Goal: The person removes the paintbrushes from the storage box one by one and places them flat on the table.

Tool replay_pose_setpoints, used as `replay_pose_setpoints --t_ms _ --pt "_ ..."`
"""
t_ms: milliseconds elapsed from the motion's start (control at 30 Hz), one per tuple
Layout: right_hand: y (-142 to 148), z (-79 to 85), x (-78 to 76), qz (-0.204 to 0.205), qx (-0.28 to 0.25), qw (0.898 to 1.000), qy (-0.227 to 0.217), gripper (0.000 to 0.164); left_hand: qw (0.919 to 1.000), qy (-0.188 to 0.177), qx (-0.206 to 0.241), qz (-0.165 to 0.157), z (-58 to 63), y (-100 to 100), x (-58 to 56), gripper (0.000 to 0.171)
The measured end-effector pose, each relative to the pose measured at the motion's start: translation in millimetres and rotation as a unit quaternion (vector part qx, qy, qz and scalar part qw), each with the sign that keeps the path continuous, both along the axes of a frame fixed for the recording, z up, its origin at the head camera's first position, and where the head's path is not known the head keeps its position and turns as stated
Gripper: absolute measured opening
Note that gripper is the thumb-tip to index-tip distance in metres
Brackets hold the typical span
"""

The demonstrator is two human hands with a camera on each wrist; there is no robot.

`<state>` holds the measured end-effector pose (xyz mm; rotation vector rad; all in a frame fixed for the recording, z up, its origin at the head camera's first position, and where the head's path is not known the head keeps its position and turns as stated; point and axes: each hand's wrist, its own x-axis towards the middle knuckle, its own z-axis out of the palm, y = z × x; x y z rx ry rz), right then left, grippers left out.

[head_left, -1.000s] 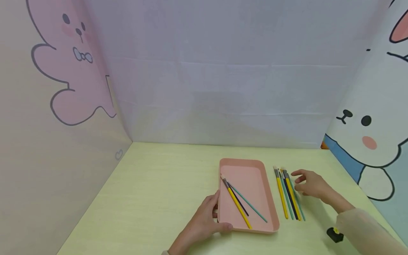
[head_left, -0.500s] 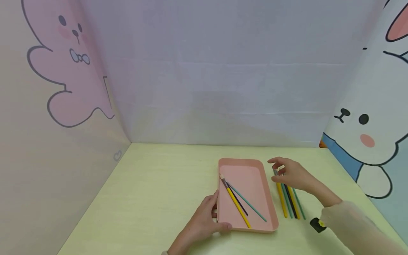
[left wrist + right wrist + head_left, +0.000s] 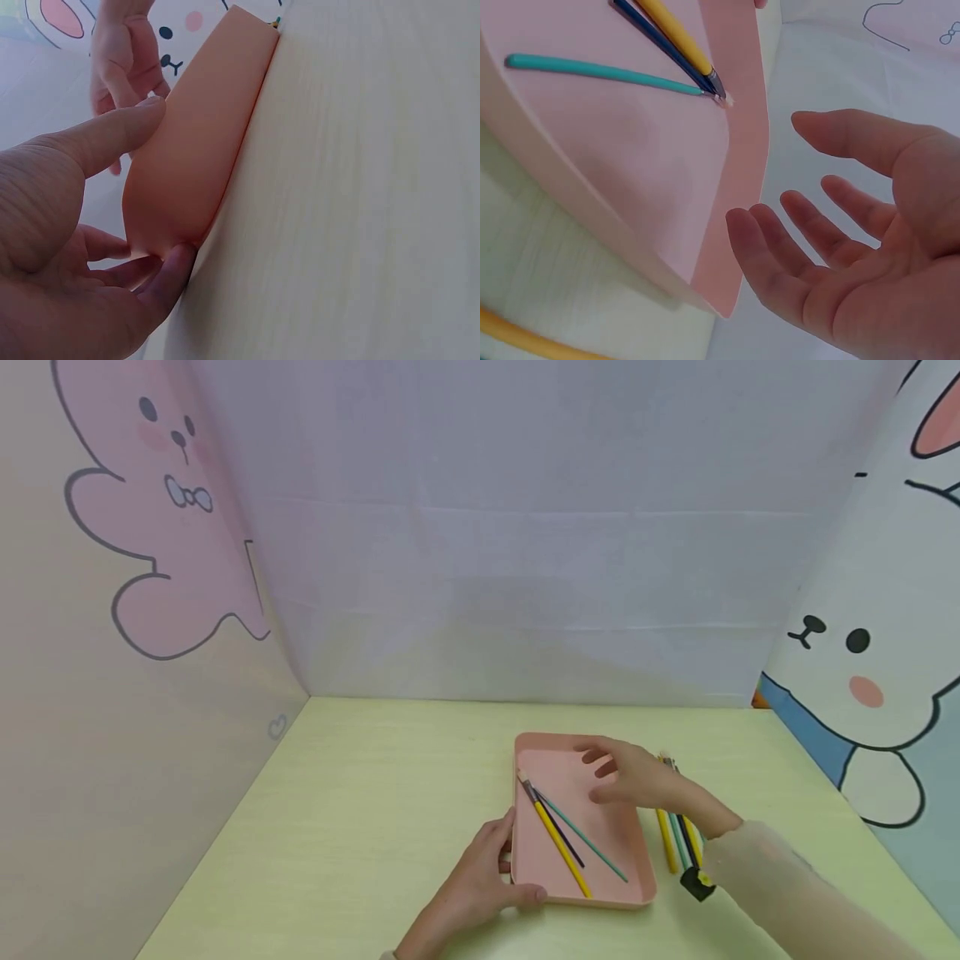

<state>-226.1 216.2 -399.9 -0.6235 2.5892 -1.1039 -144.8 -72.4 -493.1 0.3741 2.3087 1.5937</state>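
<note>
L hand (image 3: 483, 881) has the pink tray (image 3: 562, 760) by its near L corner: thumb laid over the rim, fingers curled in against the outer wall, low down in the L wrist view. Tray's on the bench (image 3: 375, 810), to the R of that hand and reaching out beyond it. R hand (image 3: 630, 772) hangs over the tray's far R part, loosely spread, fingers slightly bent, thumb well apart from them; can't tell if a fingertip meets the rim.

Btwn the two hands, three brushes in the tray: a yellow brush (image 3: 555, 835), a dark brush (image 3: 656, 41) right alongside, and a teal brush (image 3: 607, 71) fanning off toward the R-hand side. Bristle ends bunch up by the L wall, ahead of the L hand; handles slant back, the yellow one ending near the L thumb, the teal one farther R.

Outside the tray, under the R wrist, there's a row of brushes (image 3: 667, 843), yellow, teal and dark, lying close together, partly hidden by that arm. Pale sleeve (image 3: 780, 877) behind the R hand, w/ a small black block (image 3: 693, 885) at the cuff, yellow spot on it, covering some handle ends. Beyond both hands, a pale cloth (image 3: 465, 552); off to the R, a cartoon rabbit (image 3: 892, 685).
</note>
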Motion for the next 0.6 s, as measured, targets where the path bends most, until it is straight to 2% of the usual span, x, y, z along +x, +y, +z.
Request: replay_pose_setpoints --t_ms 267,433,600 --pt "-18 -10.3 -4.4 0.058 -0.038 0.998 -0.003 0.07 1.0 0.001 0.009 -0.002 1.4 -1 1.0 0.118" --pt "-26 -19.0 -3.9 0.04 0.0 0.999 -0.033 0.065 0.9999 0.001 0.014 -0.002 3.0 -1 3.1 0.117" --pt "-34 -25.8 -3.0 0.024 0.05 0.998 -0.025 0.062 0.9998 0.006 0.016 -0.003 3.2 -1 4.2 0.117"
